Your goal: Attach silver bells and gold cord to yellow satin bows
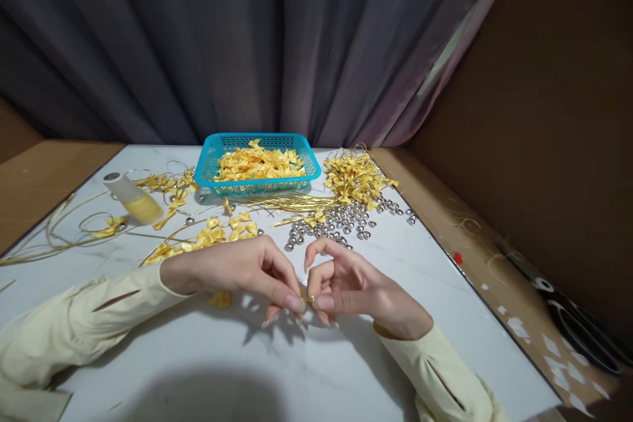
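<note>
My left hand (262, 273) and my right hand (353, 287) meet over the front of the white board, thumbs facing each other. Between their pinched fingertips runs a short piece of gold cord (308, 299), and most of it is hidden by the fingers. A single yellow ribbon bow (220, 299) lies under my left wrist. Beyond that wrist is a loose group of yellow bows (212, 236). Past my right hand, silver bell-like beads (341, 224) are scattered on the board.
A blue basket (257, 183) of yellow bows stands at the back. Gold cords (291, 203) lie before it, and a pile of corded bows (356, 175) sits to its right. At left is a capped bottle (136, 200); scissors (568, 316) and paper scraps rest at right.
</note>
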`<state>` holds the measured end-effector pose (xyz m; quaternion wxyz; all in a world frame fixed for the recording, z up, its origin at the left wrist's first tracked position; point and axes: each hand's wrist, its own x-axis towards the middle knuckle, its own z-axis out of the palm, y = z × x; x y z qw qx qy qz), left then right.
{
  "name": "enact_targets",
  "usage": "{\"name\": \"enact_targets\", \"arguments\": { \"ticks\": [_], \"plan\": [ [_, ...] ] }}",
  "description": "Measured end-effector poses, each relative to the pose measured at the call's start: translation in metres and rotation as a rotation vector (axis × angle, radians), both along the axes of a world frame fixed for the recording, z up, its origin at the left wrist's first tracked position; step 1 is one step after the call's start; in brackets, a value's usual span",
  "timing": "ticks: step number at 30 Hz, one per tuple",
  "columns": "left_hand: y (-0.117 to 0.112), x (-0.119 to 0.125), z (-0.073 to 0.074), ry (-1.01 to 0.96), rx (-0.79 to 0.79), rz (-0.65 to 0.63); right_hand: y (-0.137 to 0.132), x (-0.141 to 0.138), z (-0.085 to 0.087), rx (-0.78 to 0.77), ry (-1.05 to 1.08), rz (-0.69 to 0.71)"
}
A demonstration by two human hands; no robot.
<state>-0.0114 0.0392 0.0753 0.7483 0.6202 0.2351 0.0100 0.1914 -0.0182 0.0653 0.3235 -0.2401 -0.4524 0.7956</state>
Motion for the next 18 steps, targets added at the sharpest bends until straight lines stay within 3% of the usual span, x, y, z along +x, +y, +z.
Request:
{"name": "enact_targets", "arguments": {
  "ticks": [3, 10, 18],
  "plan": [
    [-0.001, -0.001, 0.002, 0.046, 0.053, 0.001, 0.0, 0.004, 0.007, 0.066, -0.155, 0.015],
    [-0.004, 0.0, 0.009, 0.185, 0.348, -0.006, -0.001, 0.001, 0.014, 0.436, -0.648, -0.045],
    [-0.006, -0.001, 0.012, 0.238, 0.495, -0.018, -0.002, -0.001, 0.011, 0.509, -0.71, -0.084]
  ]
}}
